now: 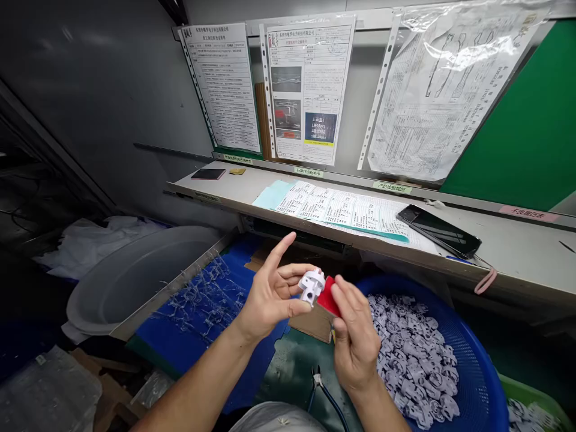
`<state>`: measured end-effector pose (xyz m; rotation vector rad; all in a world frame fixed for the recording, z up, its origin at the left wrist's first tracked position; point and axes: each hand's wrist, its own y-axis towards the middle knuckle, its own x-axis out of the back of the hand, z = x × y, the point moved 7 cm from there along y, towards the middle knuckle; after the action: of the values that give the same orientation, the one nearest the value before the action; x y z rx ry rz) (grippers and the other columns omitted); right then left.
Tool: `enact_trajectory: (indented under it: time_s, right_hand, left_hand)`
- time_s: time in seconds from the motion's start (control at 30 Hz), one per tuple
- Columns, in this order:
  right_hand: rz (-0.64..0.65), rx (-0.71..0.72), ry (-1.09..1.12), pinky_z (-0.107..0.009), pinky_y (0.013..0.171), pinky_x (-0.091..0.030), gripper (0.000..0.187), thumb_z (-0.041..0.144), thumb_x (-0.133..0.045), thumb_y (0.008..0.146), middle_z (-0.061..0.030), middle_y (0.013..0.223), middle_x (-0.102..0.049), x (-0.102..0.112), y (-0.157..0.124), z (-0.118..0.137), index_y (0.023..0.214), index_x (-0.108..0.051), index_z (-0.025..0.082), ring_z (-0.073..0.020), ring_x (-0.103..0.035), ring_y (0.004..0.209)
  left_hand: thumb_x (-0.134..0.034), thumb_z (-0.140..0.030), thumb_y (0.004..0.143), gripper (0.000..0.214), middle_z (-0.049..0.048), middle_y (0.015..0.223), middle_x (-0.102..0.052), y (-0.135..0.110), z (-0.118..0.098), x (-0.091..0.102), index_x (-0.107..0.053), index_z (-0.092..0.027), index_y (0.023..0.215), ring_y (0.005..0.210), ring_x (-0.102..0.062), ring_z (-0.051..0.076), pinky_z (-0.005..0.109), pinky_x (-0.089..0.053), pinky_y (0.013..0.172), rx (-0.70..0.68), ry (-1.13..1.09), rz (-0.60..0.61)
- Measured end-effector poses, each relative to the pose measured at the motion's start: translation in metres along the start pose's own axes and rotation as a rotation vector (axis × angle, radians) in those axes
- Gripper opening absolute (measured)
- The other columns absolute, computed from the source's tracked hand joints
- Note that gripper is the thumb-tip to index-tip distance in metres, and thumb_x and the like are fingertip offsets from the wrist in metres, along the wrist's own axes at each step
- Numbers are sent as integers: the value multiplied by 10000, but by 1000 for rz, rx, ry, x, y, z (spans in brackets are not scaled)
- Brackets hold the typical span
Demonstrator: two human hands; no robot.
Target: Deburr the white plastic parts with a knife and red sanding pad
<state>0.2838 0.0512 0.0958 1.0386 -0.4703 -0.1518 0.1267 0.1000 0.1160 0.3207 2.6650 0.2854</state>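
Observation:
My left hand (270, 294) holds a small white plastic moulded part (311, 286) between thumb and fingers, with the index finger raised. My right hand (355, 339) pinches a flat red pad (328, 297), which touches the white part's side. Below my right hand, a round blue mesh basket (483, 366) holds a heap of similar pale plastic parts (409, 360). Small blue-handled cutting pliers (320, 379) lie under my right wrist, their handles running down out of view.
A grey plastic tub (135, 282) stands left, beside a blue mat (202, 306) covered with clear plastic sprues. A shelf (517, 258) ahead holds printed sheets and a black phone (438, 231). Documents hang above it. A green bin (531, 396) sits bottom right.

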Motion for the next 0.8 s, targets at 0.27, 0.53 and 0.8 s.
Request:
enact_trajectory:
  time_s: [0.27, 0.53, 0.8]
  right_hand:
    - [219, 17, 71, -509, 1032, -486, 412, 248, -403, 1010, -122, 1425, -541, -9, 32, 8, 1402, -519, 198, -272, -489, 1321]
    - [120, -12, 82, -511, 1047, -477, 440, 261, -398, 1016, -136, 1439, -523, -5, 32, 13, 1441, -472, 176, -282, -469, 1340]
    - [76, -29, 55, -541, 1063, -460, 454, 265, -386, 1022, -129, 1476, -482, -21, 21, 16, 1466, -436, 185, -298, -436, 1368]
  left_hand:
    - [-872, -64, 579, 1177, 75, 1081, -712, -5, 18, -16, -235, -308, 1537, 864, -694, 188, 257, -542, 750, 179, 42, 130]
    - [-843, -72, 602, 1136, 88, 1056, -714, -5, 11, -5, -237, -289, 1538, 819, -678, 172, 236, -527, 704, 139, -121, 22]
    - [-821, -100, 630, 1017, 85, 1072, -733, -6, 15, -2, -332, -269, 1506, 857, -684, 168, 236, -527, 768, 118, -234, -59]
